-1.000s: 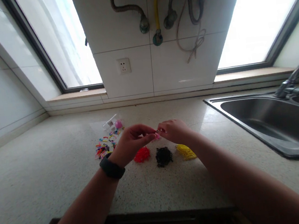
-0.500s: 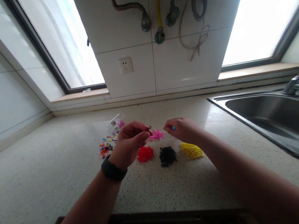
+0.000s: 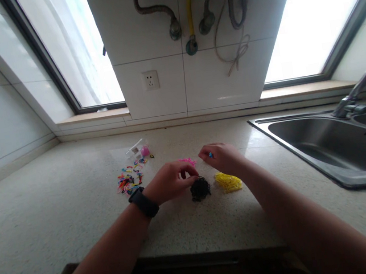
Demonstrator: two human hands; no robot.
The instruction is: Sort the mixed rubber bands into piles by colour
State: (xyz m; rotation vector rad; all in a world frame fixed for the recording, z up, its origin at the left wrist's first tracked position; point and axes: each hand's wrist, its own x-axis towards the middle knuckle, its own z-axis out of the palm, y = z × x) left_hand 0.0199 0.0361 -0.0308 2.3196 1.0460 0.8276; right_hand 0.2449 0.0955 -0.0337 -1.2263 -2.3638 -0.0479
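My left hand [image 3: 175, 180], with a dark watch at the wrist, is lowered to a pile of small black plastic links [image 3: 200, 189]. Thumb and index finger pinch at the pile's upper edge, on a small black link that blends into the heap. My right hand [image 3: 221, 155] is held closed above the counter, behind the yellow links [image 3: 228, 182]. A small bright blue spot shows at its fingers; what they hold is hidden. Between the hands lie pink links [image 3: 189, 161], partly covered by my left hand.
Mixed coloured links [image 3: 126, 182] lie scattered to the left, below a clear plastic container [image 3: 135, 149] and a pink ball [image 3: 145, 151]. A metal sink [image 3: 308, 138] with a faucet [image 3: 344, 107] is set into the counter on the right. A tiled wall stands behind.
My left hand has come down from above the pink links to the black pile, now covering the red pile. The small dark link it held up is lowered. My right hand stays closed, nearly still.
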